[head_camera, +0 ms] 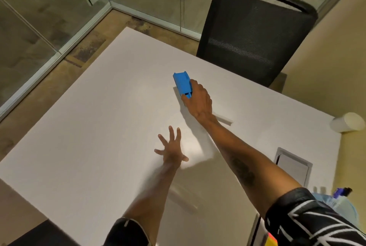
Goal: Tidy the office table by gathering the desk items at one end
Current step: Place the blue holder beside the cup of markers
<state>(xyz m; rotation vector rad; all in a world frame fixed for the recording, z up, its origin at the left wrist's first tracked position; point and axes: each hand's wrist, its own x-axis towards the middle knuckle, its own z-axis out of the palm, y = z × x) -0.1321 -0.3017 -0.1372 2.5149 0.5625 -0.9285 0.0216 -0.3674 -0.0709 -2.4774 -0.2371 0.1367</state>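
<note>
A blue plastic desk item [182, 83], like a whiteboard eraser or stapler, sits at the middle of the white table [95, 126], toward its far side. My right hand [198, 100] reaches across and is closed on its near end. My left hand [172, 149] hovers flat over the table's middle with fingers spread, holding nothing. A thin white strip [223, 118] lies on the table just right of my right wrist.
A black mesh office chair [255, 31] stands at the far side. A white cylinder [347, 122] lies at the right edge. A cable hatch [293, 166] is set in the table at the right. Glass walls enclose the far-left corner. Blue and purple items [341, 193] show at lower right.
</note>
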